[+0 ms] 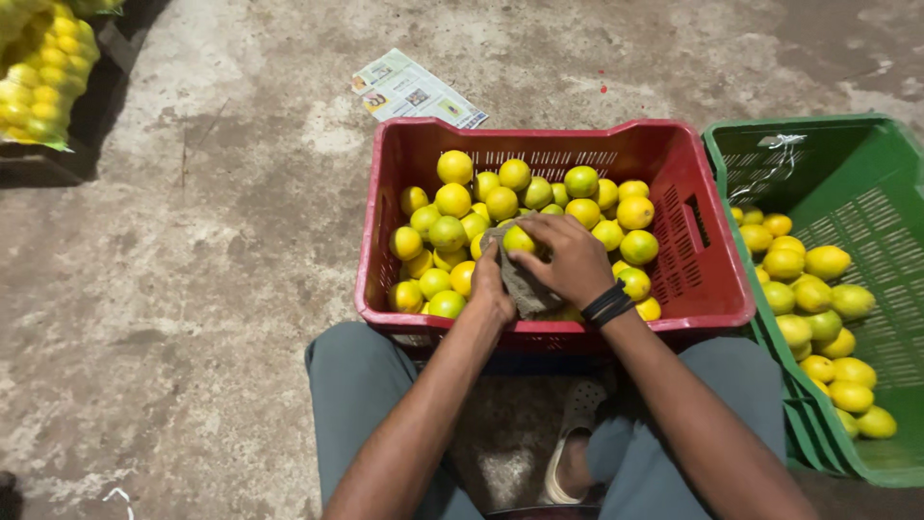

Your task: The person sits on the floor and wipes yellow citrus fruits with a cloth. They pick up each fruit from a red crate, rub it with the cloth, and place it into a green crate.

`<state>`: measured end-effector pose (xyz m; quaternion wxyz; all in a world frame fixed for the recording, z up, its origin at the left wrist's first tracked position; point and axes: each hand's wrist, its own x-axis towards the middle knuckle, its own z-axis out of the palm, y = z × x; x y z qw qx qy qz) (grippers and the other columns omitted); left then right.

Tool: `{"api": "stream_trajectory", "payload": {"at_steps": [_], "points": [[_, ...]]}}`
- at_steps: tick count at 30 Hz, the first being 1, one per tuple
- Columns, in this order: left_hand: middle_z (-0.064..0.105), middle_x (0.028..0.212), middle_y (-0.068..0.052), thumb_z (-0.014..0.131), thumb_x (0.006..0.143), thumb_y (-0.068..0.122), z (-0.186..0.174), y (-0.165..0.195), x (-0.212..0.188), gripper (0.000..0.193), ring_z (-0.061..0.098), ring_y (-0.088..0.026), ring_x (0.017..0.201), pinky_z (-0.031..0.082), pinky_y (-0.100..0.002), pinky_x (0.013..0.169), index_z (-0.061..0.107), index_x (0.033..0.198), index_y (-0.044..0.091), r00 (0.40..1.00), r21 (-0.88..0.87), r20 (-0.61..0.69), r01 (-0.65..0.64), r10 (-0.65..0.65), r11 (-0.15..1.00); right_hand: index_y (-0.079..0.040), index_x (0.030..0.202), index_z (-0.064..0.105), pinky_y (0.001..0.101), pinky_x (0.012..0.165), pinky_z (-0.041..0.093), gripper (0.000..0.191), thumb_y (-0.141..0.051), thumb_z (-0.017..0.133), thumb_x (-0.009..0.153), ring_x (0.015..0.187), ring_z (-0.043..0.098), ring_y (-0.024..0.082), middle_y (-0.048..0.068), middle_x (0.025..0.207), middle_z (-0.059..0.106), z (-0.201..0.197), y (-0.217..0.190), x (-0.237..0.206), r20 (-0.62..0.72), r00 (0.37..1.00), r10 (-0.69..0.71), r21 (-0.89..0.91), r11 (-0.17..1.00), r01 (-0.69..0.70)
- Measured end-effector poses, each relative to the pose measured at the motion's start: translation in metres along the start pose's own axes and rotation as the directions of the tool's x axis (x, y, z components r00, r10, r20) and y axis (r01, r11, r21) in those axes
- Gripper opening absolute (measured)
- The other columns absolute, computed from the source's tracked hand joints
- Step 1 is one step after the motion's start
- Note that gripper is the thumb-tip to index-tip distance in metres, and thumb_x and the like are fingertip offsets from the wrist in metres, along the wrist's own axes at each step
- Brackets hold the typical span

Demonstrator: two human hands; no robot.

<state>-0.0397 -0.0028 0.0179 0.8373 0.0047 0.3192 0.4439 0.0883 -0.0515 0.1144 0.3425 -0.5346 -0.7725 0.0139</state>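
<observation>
A red plastic crate [707, 279] in front of my knees holds several yellow-green citrus fruits. Over its middle, my right hand [568, 258] grips one yellow-green fruit [518, 239] from above. A black band sits on that wrist. My left hand [491, 287] holds a grey-brown cloth [523, 289] pressed against the underside of the same fruit. Both hands touch each other above the pile.
A green plastic crate [866, 193] with several more fruits stands to the right, touching the red one. A folded newspaper [416, 91] lies on the concrete floor behind the crates. A mesh sack of yellow fruit [43, 72] rests at the far left.
</observation>
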Motion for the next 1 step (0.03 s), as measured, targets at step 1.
{"api": "stream_trajectory", "payload": {"at_steps": [1], "points": [[0.063,0.140,-0.014,0.041,0.103,0.055,-0.0003,0.0016,0.0009,0.059,0.061,-0.035,0.126,0.048,-0.055,0.107,0.056,0.143,0.013,0.999,-0.009,0.040,-0.023,0.023,1.000,-0.013,0.133,0.065,0.0392,0.096,0.054,0.059,-0.032,0.084,0.080,0.115,0.064,0.031,0.008,0.129,0.068,-0.0002,-0.0014,0.0012,0.042,0.999,-0.017,-0.024,1.000,0.018]]}}
